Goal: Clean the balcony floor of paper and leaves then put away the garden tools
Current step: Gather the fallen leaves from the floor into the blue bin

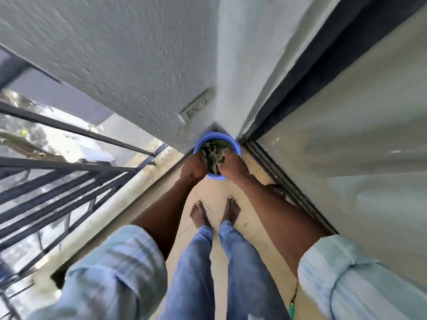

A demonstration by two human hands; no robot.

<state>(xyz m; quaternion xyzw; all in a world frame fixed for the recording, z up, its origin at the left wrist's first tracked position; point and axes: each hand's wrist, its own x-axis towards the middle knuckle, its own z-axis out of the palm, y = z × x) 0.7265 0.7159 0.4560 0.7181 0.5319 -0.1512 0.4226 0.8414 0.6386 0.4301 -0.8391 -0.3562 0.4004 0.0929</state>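
Note:
A blue plastic bucket stands in the balcony corner where two walls meet. It is filled with green and dried leaves. My left hand is at the bucket's left rim and my right hand at its right rim. Both hands reach down into the leaves, and their fingers are hidden among them. The view is blurred, so I cannot make out whether either hand holds leaves or the rim.
A dark metal railing runs along the left above a low ledge. A sliding door track and glass door lie on the right. A floor drain sits by the track. A green-handled tool lies near the bottom. My bare feet stand on tan tiles.

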